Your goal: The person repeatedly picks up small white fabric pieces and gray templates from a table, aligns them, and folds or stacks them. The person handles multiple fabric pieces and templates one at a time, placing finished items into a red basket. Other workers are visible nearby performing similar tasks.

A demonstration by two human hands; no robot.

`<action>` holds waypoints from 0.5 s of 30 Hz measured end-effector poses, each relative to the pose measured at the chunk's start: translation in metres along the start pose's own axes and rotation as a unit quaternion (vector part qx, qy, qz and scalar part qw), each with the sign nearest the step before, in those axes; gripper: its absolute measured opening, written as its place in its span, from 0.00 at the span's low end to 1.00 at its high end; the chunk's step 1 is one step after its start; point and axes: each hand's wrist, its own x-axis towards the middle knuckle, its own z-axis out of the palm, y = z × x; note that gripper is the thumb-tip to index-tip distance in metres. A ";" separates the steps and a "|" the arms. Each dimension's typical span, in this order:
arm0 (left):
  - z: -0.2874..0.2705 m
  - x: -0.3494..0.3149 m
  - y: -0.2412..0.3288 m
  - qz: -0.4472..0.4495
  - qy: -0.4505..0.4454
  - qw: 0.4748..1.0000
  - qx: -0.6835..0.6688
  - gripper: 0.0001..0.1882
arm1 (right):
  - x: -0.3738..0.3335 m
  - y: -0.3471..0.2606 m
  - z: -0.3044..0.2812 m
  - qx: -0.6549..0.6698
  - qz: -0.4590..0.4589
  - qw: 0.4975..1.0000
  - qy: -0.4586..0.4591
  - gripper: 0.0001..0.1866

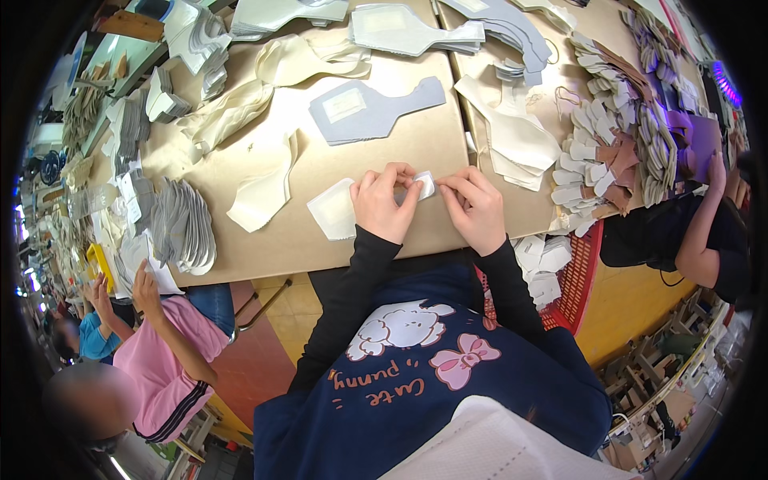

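Note:
Between thumb and forefinger my left hand (386,202) pinches a small white square piece (426,185), which looks like a folded patch or sticker. Close to that piece's right edge, the thumb and forefinger of my right hand (474,202) are pressed together; whatever is between them is too small to make out. Beside my left hand a cream cut piece (330,211) lies flat, partly covered by the hand. Farther off on the table rests a grey-blue cut piece (376,114) with a pale rectangle on it. A curved cream piece (264,188) lies to the left.
Stacks of grey pieces (182,228) stand at the left, cream pieces (512,136) at the right. Bundles of pale and brown pieces (596,156) line the table's right side. A red basket (582,272) holds white pieces below. Co-workers sit left and right.

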 end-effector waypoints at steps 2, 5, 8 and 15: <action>0.003 -0.001 -0.001 -0.001 0.014 1.000 -0.007 0.12 | 0.000 0.001 0.001 0.005 -0.001 1.000 0.000 0.03; 0.008 -0.001 0.001 0.005 0.030 0.999 -0.017 0.12 | 0.000 0.002 -0.003 -0.002 -0.001 1.000 0.001 0.03; 0.010 -0.002 0.001 0.028 0.046 0.998 -0.021 0.13 | -0.001 0.002 -0.002 -0.004 0.000 1.000 0.003 0.03; 0.013 -0.004 0.002 0.051 0.056 0.997 0.007 0.14 | -0.001 0.002 -0.001 -0.004 -0.002 1.000 0.005 0.03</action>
